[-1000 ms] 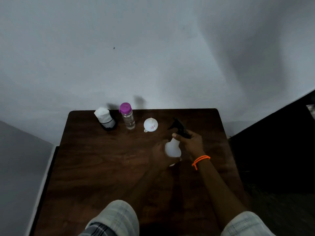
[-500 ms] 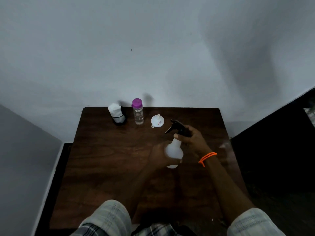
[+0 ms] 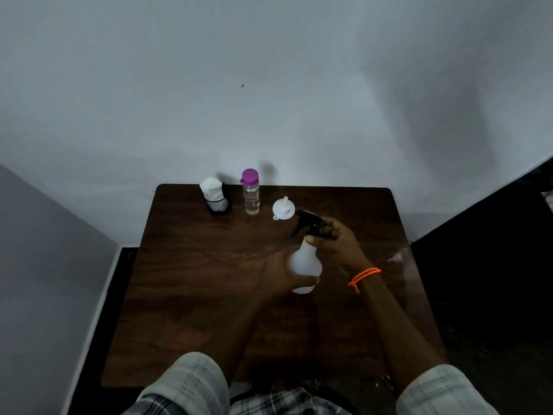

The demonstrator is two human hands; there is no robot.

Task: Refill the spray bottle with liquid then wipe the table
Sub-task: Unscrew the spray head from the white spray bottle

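A plain, dimly lit room, most likely in a home: a small dark wooden table (image 3: 191, 283) with rounded corners stands pushed against a bare, pale painted wall (image 3: 269, 85). Household items line the table's far edge, among them a clear water bottle (image 3: 250, 193) with a purple cap, a white plastic funnel (image 3: 283, 208) and a black mesh holder (image 3: 217, 205) stuffed with white tissue. No tools, screens or shop fittings mark it as a workplace.

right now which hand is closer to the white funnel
Right. The right hand grips the spray bottle's black trigger head, just right of and in front of the funnel. The left hand holds the bottle's body, farther toward the person.
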